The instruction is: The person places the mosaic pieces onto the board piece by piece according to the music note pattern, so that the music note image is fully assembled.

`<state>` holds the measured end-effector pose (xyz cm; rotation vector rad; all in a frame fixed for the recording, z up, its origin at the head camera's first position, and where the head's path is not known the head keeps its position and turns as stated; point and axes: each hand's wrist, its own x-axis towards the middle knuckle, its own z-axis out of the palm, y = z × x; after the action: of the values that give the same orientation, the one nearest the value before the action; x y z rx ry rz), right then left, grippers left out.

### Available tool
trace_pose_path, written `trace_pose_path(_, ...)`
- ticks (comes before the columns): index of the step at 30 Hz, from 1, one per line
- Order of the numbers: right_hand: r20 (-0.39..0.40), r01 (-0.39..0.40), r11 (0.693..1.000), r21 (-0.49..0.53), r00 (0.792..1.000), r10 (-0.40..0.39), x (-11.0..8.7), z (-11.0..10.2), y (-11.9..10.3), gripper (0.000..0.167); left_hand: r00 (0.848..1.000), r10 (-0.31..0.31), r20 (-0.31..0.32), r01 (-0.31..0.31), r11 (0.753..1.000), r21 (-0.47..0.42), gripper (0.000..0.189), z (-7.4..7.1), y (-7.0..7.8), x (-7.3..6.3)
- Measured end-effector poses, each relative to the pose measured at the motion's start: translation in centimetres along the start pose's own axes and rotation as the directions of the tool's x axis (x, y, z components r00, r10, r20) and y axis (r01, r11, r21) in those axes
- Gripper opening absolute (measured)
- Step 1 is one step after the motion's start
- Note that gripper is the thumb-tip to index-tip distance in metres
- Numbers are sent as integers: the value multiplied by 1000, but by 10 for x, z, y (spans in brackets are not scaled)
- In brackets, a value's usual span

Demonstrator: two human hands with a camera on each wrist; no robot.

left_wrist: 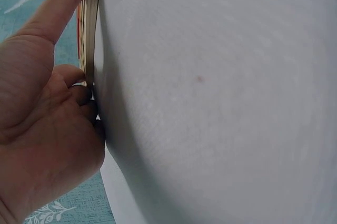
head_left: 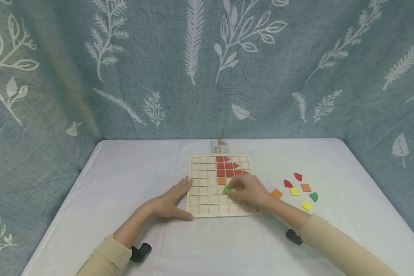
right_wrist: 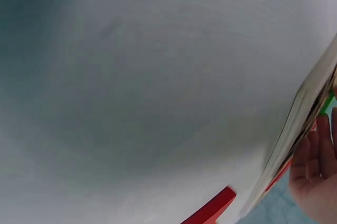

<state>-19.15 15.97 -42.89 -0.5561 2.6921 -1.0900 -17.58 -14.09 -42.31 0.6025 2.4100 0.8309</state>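
A right hand (head_left: pixel 245 188) pinches a small bright-green flat piece (head_left: pixel 227 189) at the centre of a square pale wooden grid board (head_left: pixel 203 199); whether it is seated, I cannot tell. A left hand (head_left: pixel 169 200), fingers extended, touches the board's edge at nine o'clock. Flat red squares and triangles (head_left: pixel 220 166) fill cells around twelve o'clock; loose coloured flat pieces (head_left: pixel 294 191) lie off-board at three o'clock.

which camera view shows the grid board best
The head view shows the grid board best: its face is visible from above, partly covered by the right hand. The left wrist view shows it edge-on by the left hand; the right wrist view catches only an edge-on part.
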Motion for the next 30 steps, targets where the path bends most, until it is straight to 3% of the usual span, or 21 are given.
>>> trace_pose_path(7, 13, 158, 987, -15, 987, -157, 6, 5, -3, 14, 1000, -3, -5, 3, 1000, 0, 118, 1, -1, 1)
trace_pose_path(16, 31, 240, 970, 24, 970, -241, 8, 7, -3, 15, 1000, 19, -11, -19, 1000, -5, 117, 2, -4, 0)
trace_pose_path(22, 28, 178, 984, 24, 983, -179, 5, 5, -3, 15, 1000, 29, -4, -29, 1000, -5, 116, 2, -4, -1)
trace_pose_path(26, -3, 31, 996, 84, 1000, -31, -5, -1, 1, 14, 1000, 29, -1, -29, 1000, -6, 117, 2, -5, -1)
trace_pose_path(30, -51, -77, 989, 127, 995, 84, -19, -14, 10, 18, 1000, 28, -3, -28, 1000, 2, 118, 2, -8, -1)
